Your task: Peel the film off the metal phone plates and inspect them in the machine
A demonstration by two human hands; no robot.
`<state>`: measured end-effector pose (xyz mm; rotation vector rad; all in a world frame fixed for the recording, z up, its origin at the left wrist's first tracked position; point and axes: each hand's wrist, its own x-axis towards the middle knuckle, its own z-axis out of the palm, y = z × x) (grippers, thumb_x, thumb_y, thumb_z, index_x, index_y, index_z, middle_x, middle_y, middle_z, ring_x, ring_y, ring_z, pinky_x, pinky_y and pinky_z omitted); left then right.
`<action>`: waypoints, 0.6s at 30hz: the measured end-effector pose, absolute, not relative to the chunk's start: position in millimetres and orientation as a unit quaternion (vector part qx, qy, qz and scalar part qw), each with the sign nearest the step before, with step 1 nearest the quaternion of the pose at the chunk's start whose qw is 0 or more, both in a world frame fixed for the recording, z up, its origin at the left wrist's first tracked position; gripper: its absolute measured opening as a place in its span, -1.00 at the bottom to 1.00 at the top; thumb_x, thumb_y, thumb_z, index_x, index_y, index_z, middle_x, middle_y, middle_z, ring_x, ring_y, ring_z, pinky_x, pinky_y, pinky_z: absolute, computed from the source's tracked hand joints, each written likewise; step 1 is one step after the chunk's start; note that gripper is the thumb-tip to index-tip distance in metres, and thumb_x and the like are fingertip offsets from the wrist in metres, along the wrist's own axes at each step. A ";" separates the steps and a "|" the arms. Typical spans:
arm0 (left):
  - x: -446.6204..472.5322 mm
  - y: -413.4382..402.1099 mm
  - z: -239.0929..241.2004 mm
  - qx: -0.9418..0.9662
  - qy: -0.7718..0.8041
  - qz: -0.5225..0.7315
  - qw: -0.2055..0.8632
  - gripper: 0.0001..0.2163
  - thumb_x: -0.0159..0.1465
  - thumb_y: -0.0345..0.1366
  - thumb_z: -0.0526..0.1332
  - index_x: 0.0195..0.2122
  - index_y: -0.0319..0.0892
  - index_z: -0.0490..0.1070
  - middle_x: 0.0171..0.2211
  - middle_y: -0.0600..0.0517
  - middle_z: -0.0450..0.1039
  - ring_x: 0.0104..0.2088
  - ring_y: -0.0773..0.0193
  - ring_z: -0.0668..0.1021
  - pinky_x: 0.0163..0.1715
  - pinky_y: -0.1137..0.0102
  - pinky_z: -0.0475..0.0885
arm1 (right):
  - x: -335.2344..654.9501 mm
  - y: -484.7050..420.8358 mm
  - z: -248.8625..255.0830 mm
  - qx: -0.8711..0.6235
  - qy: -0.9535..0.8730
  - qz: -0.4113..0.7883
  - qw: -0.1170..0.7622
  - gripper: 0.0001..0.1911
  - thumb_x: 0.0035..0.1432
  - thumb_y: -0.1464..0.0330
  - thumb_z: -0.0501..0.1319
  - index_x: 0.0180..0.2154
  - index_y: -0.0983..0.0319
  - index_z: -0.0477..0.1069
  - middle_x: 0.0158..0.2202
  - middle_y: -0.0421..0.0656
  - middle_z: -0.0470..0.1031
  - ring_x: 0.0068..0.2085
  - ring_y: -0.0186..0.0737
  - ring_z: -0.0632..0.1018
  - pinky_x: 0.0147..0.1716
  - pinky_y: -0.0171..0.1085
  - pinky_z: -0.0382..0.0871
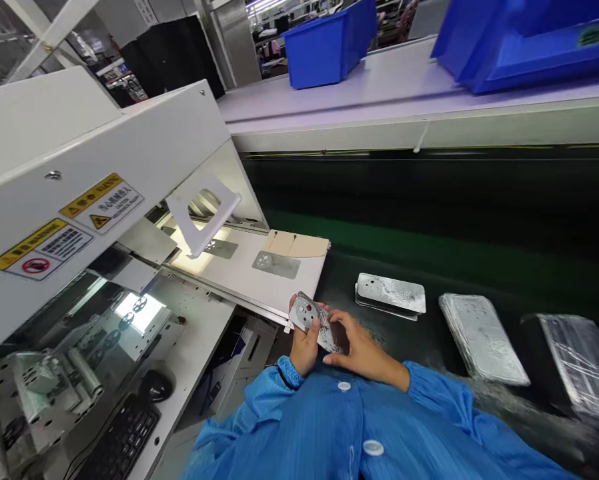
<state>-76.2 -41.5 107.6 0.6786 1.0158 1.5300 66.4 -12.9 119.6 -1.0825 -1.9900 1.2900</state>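
Observation:
Between both hands, in front of my chest, is a thin silvery phone back plate [324, 337] with round camera holes at its upper left end. My left hand [305, 343] grips that end, thumb on the face. The lower right end lies in my right hand [352, 343], thumb and fingers at its edges. Similar plates [275, 265] lie on the white conveyor [249, 277] of the machine to the left, one nearer its end and another under the light [221, 249]. A small stack of plates [390, 293] rests on the dark belt right of my hands.
Further right are a taller plate stack [484, 337] and a film-wrapped bundle [579, 363]. A white machine [104, 147] with warning labels stands left, above a keyboard [122, 437] and mouse [155, 386]. Blue bins [314, 57] sit on the shelf [404, 80] behind.

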 end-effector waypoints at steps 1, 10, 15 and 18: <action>-73.1 -41.1 104.7 0.305 0.435 0.634 0.562 -0.16 0.18 -0.03 0.25 0.31 -0.05 -0.32 0.07 -0.17 0.34 0.04 0.13 0.48 0.13 0.18 0.29 | 67.5 -14.3 121.4 -0.390 -0.759 0.452 0.260 -0.40 -0.19 0.23 0.40 -0.10 0.16 0.21 0.08 -0.01 0.31 0.09 0.03 0.36 0.04 -0.01 0.27; -69.0 -45.2 100.1 0.344 0.455 0.530 0.627 -0.02 0.08 -0.02 0.34 0.28 0.03 -0.42 0.18 -0.20 0.18 0.04 0.17 0.46 0.11 0.18 0.29 | 160.2 57.3 74.7 -0.552 -0.798 0.159 0.184 -0.57 -0.22 0.47 0.17 -0.19 0.20 0.26 -0.12 0.02 0.42 -0.07 0.09 0.44 -0.01 0.06 0.24; -69.7 -55.2 97.1 0.325 0.469 0.484 0.663 -0.01 0.04 0.02 0.35 0.30 0.03 -0.35 0.06 -0.17 0.34 -0.15 0.18 0.57 -0.06 0.19 0.39 | 208.5 106.0 58.2 -0.554 -0.821 0.114 0.070 -0.49 -0.28 0.53 0.16 -0.15 0.19 0.27 0.04 -0.01 0.39 0.10 0.10 0.36 0.19 0.25 -0.14; -70.1 -57.2 96.9 0.320 0.474 0.482 0.664 -0.03 0.04 0.01 0.36 0.30 0.02 -0.32 0.03 -0.16 0.37 -0.17 0.19 0.58 -0.09 0.23 0.40 | 208.2 116.2 51.6 -0.533 -0.832 0.148 0.037 -0.51 -0.28 0.52 0.19 -0.18 0.17 0.29 0.14 0.01 0.31 0.18 0.13 0.28 0.17 0.28 -0.11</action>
